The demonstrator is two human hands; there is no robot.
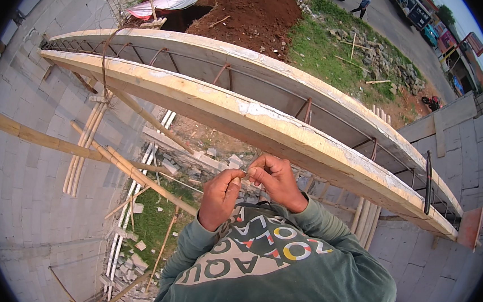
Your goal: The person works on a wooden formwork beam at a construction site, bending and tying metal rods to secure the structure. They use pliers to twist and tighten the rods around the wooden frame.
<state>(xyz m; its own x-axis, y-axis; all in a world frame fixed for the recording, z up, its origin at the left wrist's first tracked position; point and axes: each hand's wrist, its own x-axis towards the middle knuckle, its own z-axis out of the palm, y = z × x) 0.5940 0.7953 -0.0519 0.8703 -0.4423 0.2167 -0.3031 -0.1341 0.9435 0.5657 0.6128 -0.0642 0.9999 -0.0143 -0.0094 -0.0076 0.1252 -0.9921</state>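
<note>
My left hand (221, 197) and my right hand (277, 180) meet in front of my chest, fingertips pinched together. Between them is something small and thin; its kind cannot be made out. Just beyond my hands runs a long wooden beam form (214, 93), its two board sides standing apart. Steel reinforcing bars (230, 75) lie in the gap, with bent stirrups along them. A dark, slim tool or bar (428, 182) leans over the near board toward the right end. Thin wire (104, 65) is looped over the form at the left.
Bamboo poles (42, 135) cross at left beside a grey block wall (29, 196). White pipes (123, 217) and rubble (134, 264) lie far below. A reddish board (471, 227) caps the form's right end. Beyond are a soil mound (254, 19) and a person (362, 5) on the road.
</note>
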